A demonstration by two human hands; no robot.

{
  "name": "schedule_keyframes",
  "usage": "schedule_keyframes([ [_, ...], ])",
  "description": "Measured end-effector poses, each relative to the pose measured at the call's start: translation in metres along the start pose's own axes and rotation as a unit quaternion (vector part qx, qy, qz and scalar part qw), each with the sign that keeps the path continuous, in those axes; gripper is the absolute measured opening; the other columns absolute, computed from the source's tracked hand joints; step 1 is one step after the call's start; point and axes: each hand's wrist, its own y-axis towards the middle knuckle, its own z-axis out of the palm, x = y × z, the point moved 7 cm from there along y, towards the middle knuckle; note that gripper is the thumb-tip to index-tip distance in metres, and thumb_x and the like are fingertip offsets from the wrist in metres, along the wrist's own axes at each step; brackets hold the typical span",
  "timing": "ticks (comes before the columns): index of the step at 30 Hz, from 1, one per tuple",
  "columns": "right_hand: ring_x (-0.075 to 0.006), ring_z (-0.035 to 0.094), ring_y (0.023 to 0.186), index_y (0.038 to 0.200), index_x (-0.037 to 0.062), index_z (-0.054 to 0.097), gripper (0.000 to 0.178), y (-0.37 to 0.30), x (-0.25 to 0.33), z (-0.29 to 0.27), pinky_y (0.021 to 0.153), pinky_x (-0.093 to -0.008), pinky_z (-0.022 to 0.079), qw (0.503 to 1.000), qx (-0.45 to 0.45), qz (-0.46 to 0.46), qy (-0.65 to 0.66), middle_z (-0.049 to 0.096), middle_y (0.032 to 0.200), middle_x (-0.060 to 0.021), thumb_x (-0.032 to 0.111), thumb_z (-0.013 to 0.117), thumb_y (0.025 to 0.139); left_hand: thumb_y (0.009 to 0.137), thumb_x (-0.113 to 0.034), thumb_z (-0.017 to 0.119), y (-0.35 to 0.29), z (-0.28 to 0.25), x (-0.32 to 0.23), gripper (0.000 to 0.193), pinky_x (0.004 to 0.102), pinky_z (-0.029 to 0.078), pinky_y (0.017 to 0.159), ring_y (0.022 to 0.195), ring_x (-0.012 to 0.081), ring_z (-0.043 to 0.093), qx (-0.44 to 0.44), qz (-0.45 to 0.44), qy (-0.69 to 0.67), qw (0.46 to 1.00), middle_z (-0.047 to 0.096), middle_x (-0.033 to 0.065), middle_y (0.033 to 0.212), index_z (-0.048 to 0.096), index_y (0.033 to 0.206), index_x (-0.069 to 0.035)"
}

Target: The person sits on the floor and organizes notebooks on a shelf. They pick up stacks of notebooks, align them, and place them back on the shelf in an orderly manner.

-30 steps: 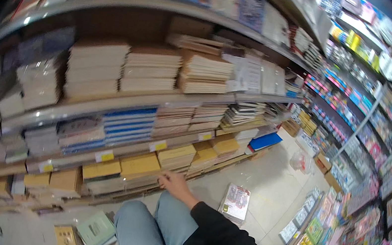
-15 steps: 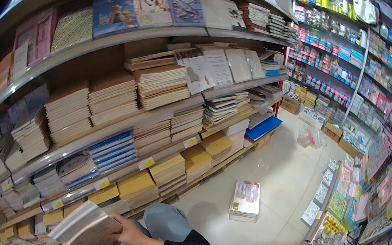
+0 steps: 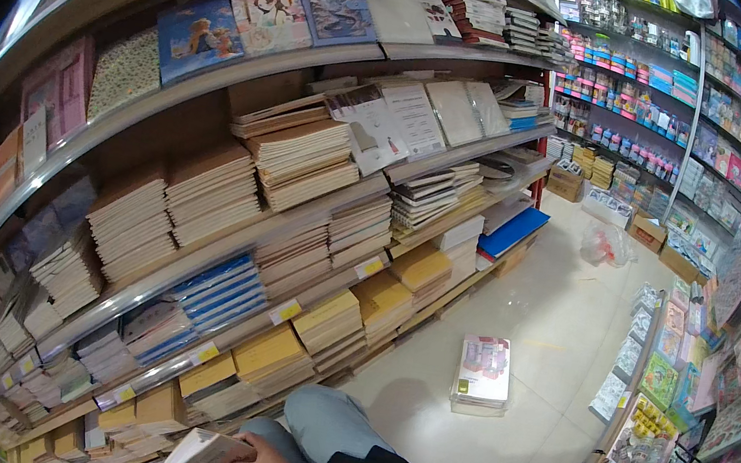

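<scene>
Notebook (image 3: 198,461) is clasped in right hand (image 3: 267,462), left unseen, near shelves (image 3: 270,71) and tiled floor (image 3: 550,382).

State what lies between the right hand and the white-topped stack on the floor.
Head view: between the right hand and the stack come a knee in blue jeans, then shadowed floor tiles.

The pale tiled floor (image 3: 560,301) carries a book stack (image 3: 483,371); beyond the stack lies a plastic bag (image 3: 605,244); left of the stack, shelves (image 3: 297,217) hold piled notebooks (image 3: 210,195).
</scene>
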Motion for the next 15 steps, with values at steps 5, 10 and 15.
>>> schedule_keyframes([
  [5,-0.0199,0.056,0.101,0.120,0.0056,0.047,0.053,-0.005,0.025,-0.011,0.084,-0.0348,0.046,0.987,-0.015,-0.102,-0.120,0.052,0.113,-0.0112,0.019,0.077,0.078,0.081,-0.026,0.070,-0.002,0.002,0.012,0.058,0.0374,0.047,0.088,0.101,0.0251,0.058,0.000,-0.008,-0.005,1.000,0.058,0.0131,0.116,0.048,0.126,0.003],
  [10,-0.0244,0.047,0.117,0.124,0.0059,0.049,0.061,-0.013,0.016,-0.029,0.099,-0.0328,0.037,0.998,-0.018,-0.014,-0.061,0.051,0.120,-0.0118,0.025,0.079,0.075,0.082,-0.030,0.069,-0.009,0.003,0.032,0.058,0.0370,0.048,0.086,0.100,0.0249,0.059,0.006,-0.015,-0.006,1.000,0.059,0.0119,0.115,0.049,0.126,0.002],
  [15,-0.0202,0.052,0.110,0.124,0.0070,0.050,0.060,-0.010,0.006,-0.030,0.092,-0.0319,0.042,0.993,-0.006,-0.022,-0.114,0.053,0.117,-0.0098,0.023,0.079,0.075,0.083,-0.034,0.068,-0.024,0.009,0.061,0.058,0.0365,0.049,0.085,0.099,0.0247,0.060,0.035,-0.016,-0.006,0.999,0.059,0.0108,0.114,0.049,0.126,0.000],
])
